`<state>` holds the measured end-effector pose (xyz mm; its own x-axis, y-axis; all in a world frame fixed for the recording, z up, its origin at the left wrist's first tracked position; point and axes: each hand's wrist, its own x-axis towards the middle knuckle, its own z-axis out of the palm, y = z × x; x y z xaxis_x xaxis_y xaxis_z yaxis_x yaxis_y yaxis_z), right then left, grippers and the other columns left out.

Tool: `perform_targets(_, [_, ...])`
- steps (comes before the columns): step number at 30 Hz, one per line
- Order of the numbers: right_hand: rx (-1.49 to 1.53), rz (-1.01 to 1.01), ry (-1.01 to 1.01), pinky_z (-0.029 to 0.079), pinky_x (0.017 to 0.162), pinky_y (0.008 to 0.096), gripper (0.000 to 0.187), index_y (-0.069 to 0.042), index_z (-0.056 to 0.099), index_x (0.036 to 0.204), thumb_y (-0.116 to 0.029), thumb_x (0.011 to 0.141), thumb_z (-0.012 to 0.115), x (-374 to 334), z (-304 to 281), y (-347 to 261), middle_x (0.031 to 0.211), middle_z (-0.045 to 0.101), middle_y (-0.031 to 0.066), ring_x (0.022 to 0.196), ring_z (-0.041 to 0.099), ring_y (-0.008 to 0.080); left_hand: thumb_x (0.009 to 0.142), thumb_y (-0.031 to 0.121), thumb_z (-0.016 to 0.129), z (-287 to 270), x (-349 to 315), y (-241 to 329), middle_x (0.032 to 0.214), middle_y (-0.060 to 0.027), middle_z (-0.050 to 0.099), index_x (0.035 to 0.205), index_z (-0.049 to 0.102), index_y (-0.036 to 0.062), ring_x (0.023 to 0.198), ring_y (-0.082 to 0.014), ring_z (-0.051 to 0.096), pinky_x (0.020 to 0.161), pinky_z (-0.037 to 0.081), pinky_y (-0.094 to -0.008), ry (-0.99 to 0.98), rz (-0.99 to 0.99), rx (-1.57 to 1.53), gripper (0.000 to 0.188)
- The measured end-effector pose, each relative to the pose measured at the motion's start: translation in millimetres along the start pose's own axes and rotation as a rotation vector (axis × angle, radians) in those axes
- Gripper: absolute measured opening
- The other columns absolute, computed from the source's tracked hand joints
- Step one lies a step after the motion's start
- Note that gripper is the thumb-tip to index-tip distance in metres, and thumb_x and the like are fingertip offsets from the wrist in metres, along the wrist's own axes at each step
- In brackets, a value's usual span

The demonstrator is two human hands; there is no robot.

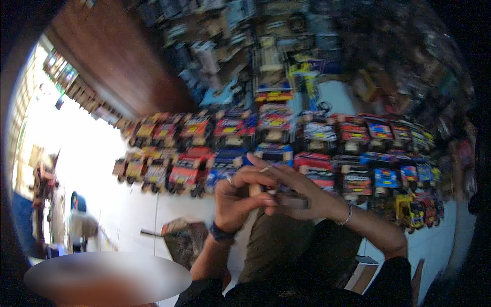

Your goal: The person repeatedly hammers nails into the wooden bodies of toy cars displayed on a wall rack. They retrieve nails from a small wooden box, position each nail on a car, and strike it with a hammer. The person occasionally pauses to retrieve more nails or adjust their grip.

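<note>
My left hand (236, 199) is closed, thumb and fingers pinching a small pale piece (255, 190) that looks like wood. Right against it, my right hand (302, 189) curls over the same spot, its fingers reaching across to the left. A dark grey blocky part (294, 201) shows under the right palm, blurred; whether it joins the pale piece I cannot tell. Both hands are held above my lap. Just beyond them stand two rows of colourful toy trucks, among them a blue one (227, 162) and a red one (190, 168).
White floor tiles (133, 215) lie under the trucks. A yellow toy truck (409, 211) stands at the right. A brown wooden panel (110, 51) rises at the far left. Cluttered goods fill the back. A dark patterned item (184, 240) lies left of my knee; a person is partly visible lower left.
</note>
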<state>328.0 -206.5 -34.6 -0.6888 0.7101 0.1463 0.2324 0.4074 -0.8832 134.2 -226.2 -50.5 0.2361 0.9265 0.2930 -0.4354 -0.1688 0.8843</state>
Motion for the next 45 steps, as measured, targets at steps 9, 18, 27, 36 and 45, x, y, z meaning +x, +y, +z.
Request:
perform_targets(9, [0.303,0.270,0.959,0.049,0.090,0.0338,0.053,0.003,0.049,0.131,-0.040,0.100,0.051,-178,-37,-30,0.121,0.063,0.0145,0.109,0.060,0.0202,0.077,-0.007,0.075,143,47,-29,0.122,-0.0174,0.064,0.109,0.058,0.0029,0.099,-0.0223,0.066,0.083,0.055,-0.0341,-0.388,0.063,0.027,0.038])
perform_targets(18, [-0.706,0.570,0.969,0.050,0.077,0.0346,0.028,-0.002,0.065,0.110,-0.023,0.092,0.066,-275,-35,-56,0.091,0.067,0.0100,0.080,0.061,0.0246,0.091,0.004,0.066,148,26,-61,0.098,-0.0086,0.067,0.112,0.063,0.0019,0.066,-0.0109,0.062,0.059,0.052,-0.0243,-0.410,-0.417,0.005,0.021])
perform_targets(27, [-0.094,0.829,0.779,0.051,0.078,0.0394,0.038,-0.003,0.059,0.119,-0.031,0.094,0.063,-237,-13,-65,0.095,0.066,0.0155,0.087,0.066,0.0319,0.094,0.006,0.064,157,32,-60,0.098,-0.0110,0.069,0.112,0.064,0.0000,0.089,-0.0170,0.067,0.081,0.057,-0.0326,-0.351,-0.480,-0.065,0.019])
perform_targets(36, [-0.198,0.704,0.733,0.053,0.066,0.0323,0.032,-0.003,0.057,0.122,-0.018,0.094,0.063,-203,-18,-64,0.091,0.070,0.0081,0.068,0.066,0.0167,0.094,0.006,0.063,163,33,-56,0.103,-0.0129,0.070,0.109,0.062,0.0004,0.098,-0.0203,0.067,0.088,0.056,-0.0353,-0.206,-0.465,-0.421,0.016])
perform_targets(45, [-0.133,0.834,0.688,0.051,0.080,0.0413,0.035,-0.003,0.057,0.120,-0.027,0.095,0.062,-190,-23,-67,0.104,0.065,0.0179,0.091,0.066,0.0352,0.094,0.006,0.064,157,38,-58,0.100,-0.0109,0.070,0.109,0.064,0.0001,0.097,-0.0166,0.066,0.090,0.052,-0.0309,-0.219,-0.464,-0.487,0.016])
